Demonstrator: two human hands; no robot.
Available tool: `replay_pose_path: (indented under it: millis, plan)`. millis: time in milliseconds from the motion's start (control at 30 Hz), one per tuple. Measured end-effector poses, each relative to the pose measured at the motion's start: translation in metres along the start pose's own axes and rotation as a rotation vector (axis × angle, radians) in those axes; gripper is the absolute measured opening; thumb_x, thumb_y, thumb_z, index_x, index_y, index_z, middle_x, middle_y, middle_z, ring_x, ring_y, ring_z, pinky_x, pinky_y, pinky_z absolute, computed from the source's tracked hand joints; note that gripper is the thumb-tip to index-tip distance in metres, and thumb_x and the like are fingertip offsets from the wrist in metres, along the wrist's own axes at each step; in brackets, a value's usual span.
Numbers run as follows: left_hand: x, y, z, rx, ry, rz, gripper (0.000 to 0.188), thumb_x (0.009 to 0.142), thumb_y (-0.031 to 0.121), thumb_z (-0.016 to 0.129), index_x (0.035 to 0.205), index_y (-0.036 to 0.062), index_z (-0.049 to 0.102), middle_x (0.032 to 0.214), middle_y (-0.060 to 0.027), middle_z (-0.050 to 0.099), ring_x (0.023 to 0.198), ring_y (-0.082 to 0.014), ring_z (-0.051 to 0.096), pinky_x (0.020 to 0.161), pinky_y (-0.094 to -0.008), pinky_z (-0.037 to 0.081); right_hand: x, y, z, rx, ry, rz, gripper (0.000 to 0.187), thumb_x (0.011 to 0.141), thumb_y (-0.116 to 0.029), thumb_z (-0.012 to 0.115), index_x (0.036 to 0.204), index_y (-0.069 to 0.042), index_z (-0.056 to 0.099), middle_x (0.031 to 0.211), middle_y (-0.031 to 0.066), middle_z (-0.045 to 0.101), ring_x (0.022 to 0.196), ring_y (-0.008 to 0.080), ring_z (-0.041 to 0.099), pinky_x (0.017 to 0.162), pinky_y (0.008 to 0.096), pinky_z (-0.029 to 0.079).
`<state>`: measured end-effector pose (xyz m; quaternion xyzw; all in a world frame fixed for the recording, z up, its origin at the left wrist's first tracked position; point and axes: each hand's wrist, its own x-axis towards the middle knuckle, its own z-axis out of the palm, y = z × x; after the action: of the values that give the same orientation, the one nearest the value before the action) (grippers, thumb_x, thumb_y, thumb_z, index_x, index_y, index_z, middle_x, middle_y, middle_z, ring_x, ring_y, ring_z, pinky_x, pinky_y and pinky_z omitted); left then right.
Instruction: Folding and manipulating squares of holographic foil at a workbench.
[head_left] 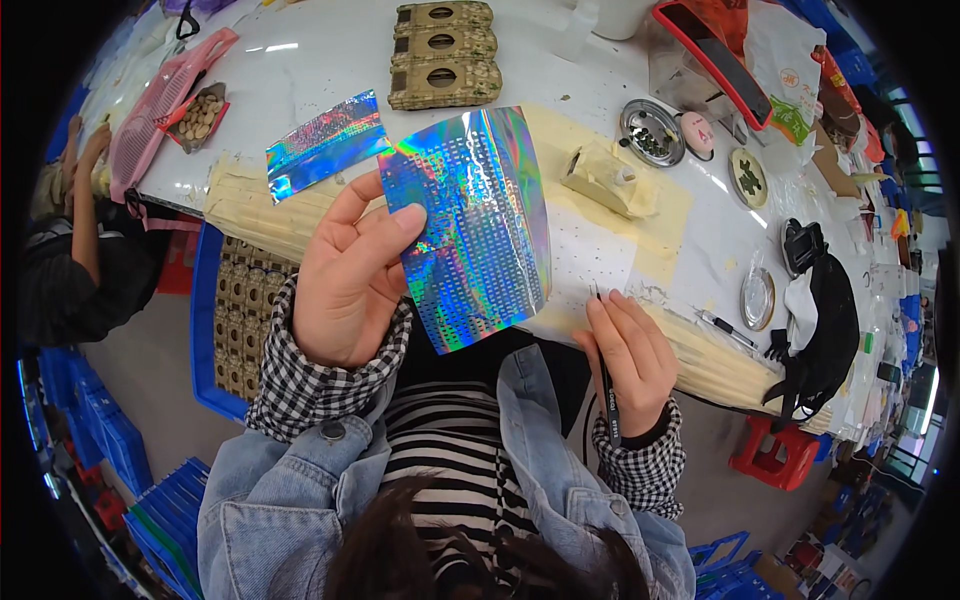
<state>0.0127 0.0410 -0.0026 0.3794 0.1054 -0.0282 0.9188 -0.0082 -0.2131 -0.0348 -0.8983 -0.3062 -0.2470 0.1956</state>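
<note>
My left hand (360, 250) pinches a shiny holographic sheet (475, 230) by its left edge, thumb on top, raised above the table's near edge. Rows of small marks cover the sheet. In my right hand (632, 350) are slim black tweezers (608, 395), their fine tip pointing up and away from me. Beyond that tip lies a white paper (590, 262) dotted with tiny dark specks. A smaller holographic piece (325, 145) lies on the table behind my left hand. Three camouflage-patterned cases (442, 55) with oval openings stand in a row at the back.
A tape-covered block (610, 182) sits behind the paper. Round metal dish (652, 132), phone (715, 55) and black bag (825, 335) are to the right. At left are a pink basket (150, 125) and a nut packet (198, 117). Below stands a blue crate (207, 330) of camouflage pieces.
</note>
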Motion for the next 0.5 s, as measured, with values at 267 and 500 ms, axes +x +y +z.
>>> replay_pose_path:
  millis: [267, 500]
  plan:
    - [-0.003, -0.003, 0.003, -0.008, -0.007, -0.022, 0.04, 0.089, -0.001, 0.053, 0.127, -0.0011, 0.039, 0.11, -0.0134, 0.062, 0.098, -0.0174, 0.062, 0.082, -0.0291, 0.053, 0.012, -0.005, -0.006, 0.003, -0.169, 0.013, 0.022, 0.07, -0.002, 0.07, 0.09, -0.002, 0.061, 0.096, 0.013, 0.065, 0.095, 0.0289, 0.059, 0.088, 0.0432, 0.05]
    - [-0.004, -0.004, 0.004, 0.013, -0.039, -0.057, 0.04, 0.089, -0.002, 0.053, 0.126, -0.0017, 0.039, 0.109, -0.014, 0.062, 0.098, -0.0185, 0.062, 0.083, -0.0307, 0.053, 0.012, 0.0, -0.011, 0.129, -0.152, 0.077, 0.023, 0.068, 0.002, 0.069, 0.087, -0.002, 0.057, 0.093, 0.0133, 0.065, 0.093, 0.0301, 0.057, 0.092, 0.0452, 0.046]
